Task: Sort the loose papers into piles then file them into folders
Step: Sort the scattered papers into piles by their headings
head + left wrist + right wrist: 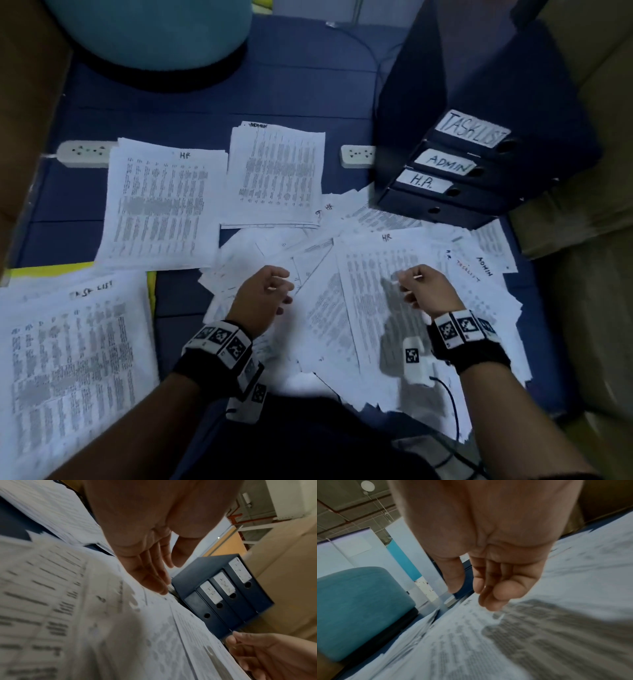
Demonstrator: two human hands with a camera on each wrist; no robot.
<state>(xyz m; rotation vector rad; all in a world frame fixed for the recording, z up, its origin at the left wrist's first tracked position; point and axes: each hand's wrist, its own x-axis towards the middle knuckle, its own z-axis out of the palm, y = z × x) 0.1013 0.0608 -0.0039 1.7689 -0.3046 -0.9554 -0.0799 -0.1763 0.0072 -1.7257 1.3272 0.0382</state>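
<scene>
Papers (370,308) beside folders (455,171), power strip (85,154)

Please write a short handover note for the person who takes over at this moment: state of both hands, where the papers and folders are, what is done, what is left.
Left hand: empty, fingers loosely curled, above the unsorted heap.
Right hand: also empty, above the same heap, over a sheet marked HR.
Done: three piles started: HR pile, ADMIN pile, TASK LIST pile.
Folders, labelled TASKLIST, ADMIN and H.R., stand closed at far right.
Left: sort the heap, then file every pile.
</scene>
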